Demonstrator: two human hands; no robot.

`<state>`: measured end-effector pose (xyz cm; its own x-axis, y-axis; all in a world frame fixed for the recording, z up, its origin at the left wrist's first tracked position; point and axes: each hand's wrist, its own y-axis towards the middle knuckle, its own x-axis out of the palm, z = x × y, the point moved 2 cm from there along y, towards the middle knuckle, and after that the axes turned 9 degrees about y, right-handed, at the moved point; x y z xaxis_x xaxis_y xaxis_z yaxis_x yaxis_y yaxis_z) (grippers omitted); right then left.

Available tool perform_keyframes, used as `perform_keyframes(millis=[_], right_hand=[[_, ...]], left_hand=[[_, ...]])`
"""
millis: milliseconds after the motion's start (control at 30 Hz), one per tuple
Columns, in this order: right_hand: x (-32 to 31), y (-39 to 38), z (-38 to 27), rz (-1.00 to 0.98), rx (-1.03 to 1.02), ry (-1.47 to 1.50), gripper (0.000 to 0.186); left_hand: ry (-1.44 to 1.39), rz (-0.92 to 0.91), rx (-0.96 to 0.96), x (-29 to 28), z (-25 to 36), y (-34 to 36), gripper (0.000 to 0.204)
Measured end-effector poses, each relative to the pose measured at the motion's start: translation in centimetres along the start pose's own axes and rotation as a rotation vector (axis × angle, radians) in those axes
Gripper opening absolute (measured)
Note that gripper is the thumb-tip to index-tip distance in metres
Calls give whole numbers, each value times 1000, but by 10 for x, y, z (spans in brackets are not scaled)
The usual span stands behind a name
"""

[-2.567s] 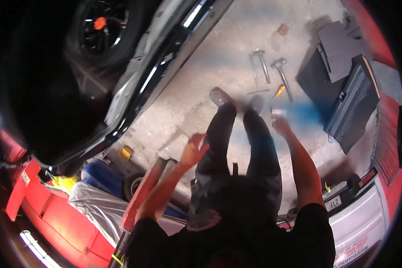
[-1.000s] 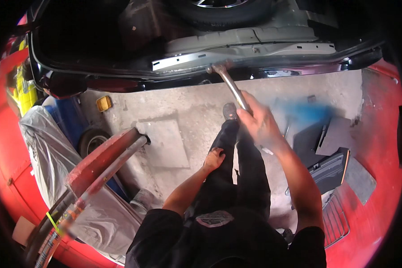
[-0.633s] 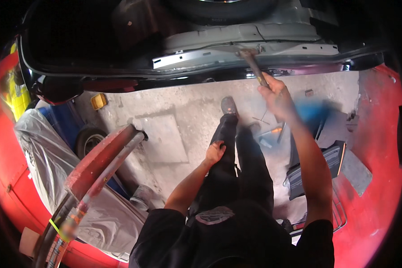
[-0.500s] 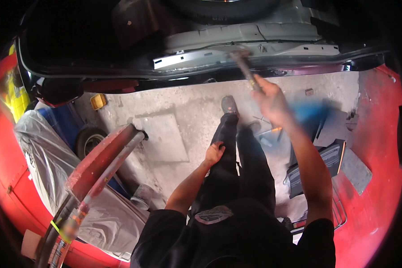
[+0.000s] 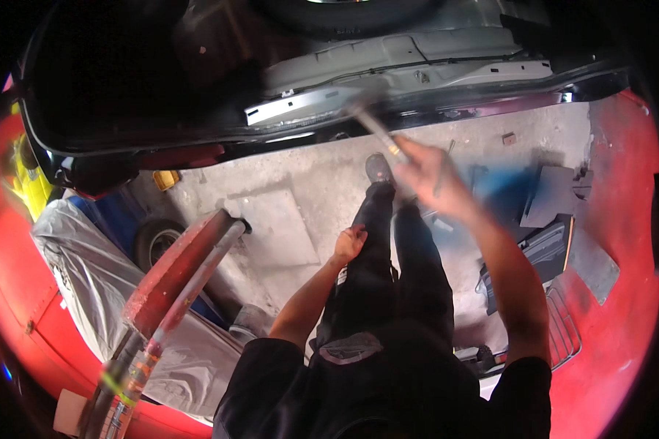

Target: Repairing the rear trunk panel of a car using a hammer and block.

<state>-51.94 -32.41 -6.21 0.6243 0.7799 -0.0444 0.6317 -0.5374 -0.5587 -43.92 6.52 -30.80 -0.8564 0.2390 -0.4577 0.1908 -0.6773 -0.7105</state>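
My right hand (image 5: 432,172) is wrapped round the handle of a hammer (image 5: 377,126), slightly smeared by motion. The hammer's blurred head is over the near edge of the bare metal rear panel (image 5: 318,101) of a dark car. From this view I cannot tell whether the head touches the metal. My left hand (image 5: 350,244) is beside my left thigh, its fingers loosely bent and apart, with nothing seen in it. The car's open cargo area (image 5: 139,80) is in deep shadow, and part of a wheel shows at the top.
To the left are a red padded beam on a stand (image 5: 176,267), a grey cover (image 5: 88,271), a tyre (image 5: 157,245) and a yellow tray (image 5: 166,179). Dark panels (image 5: 531,252) and a wire rack (image 5: 564,322) lie at the right. A flat board (image 5: 274,227) is on the concrete floor.
The hammer has swung left and slightly nearer to me along the panel, with my right hand following. My left hand has barely moved. The whole view has tilted slightly.
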Motion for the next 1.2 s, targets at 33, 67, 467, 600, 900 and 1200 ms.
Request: perform_keyframes(millis=[33,67,467,600,900,1200], right_hand=[[6,-2,-6,-116,50,31,46],[10,-4,-13,-134,8,39,46],[-46,0,21,56,220,173,41],[-29,-7,-17,-177,218,335,43],[-37,4,40,26,135,203,39],[-48,-7,74,129,35,171,30]], left_hand=[[5,-6,-15,-2,2,1,35],[9,-10,-13,-4,3,2,35],[-15,-44,-29,-19,12,13,37],[-29,-53,-70,-17,-8,14,38],[-38,-67,-52,-43,7,15,36],[-60,-42,-22,-70,38,12,37]])
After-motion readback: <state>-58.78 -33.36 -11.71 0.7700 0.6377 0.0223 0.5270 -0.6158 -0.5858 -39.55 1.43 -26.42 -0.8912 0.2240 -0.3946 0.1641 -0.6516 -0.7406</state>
